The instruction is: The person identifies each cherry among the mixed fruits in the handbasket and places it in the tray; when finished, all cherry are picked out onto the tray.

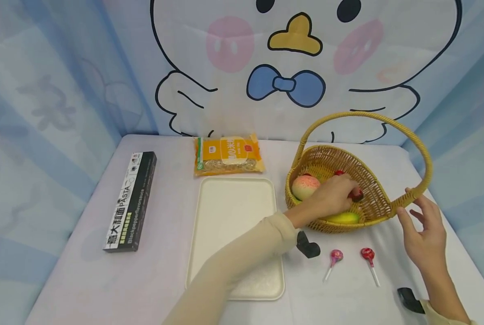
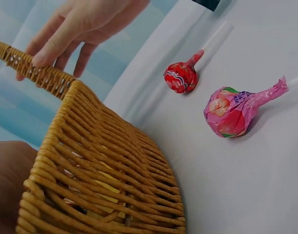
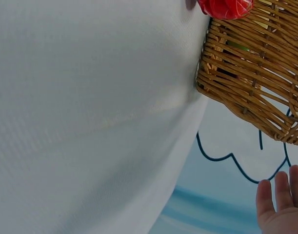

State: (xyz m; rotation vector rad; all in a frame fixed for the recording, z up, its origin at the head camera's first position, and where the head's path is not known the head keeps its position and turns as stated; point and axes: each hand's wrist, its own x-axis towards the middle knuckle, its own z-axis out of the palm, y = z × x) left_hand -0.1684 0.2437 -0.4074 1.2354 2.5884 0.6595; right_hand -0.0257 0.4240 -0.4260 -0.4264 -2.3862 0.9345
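My left hand point(image 1: 339, 193) reaches into a woven wicker basket point(image 1: 377, 189), its fingers bent down at a dark red round fruit point(image 1: 356, 196). The fingertips are hidden, so I cannot tell whether they grip it. At the basket's right side my right hand point(image 1: 426, 232) pinches the foot of the arched handle point(image 1: 426, 158), thumb on the near side and fingers behind. Inside the basket lie a pink-orange peach point(image 1: 305, 187), a yellow banana-like fruit point(image 1: 344, 218) and another red fruit point(image 1: 339, 173).
Two wrapped lollipops, one pink point(image 1: 336, 256) and one red point(image 1: 367, 254), lie in front of the basket. A cream tray point(image 1: 237, 212) sits under the left forearm. Behind it is an orange grain packet point(image 1: 228, 155). A black pasta box point(image 1: 130, 201) lies at left.
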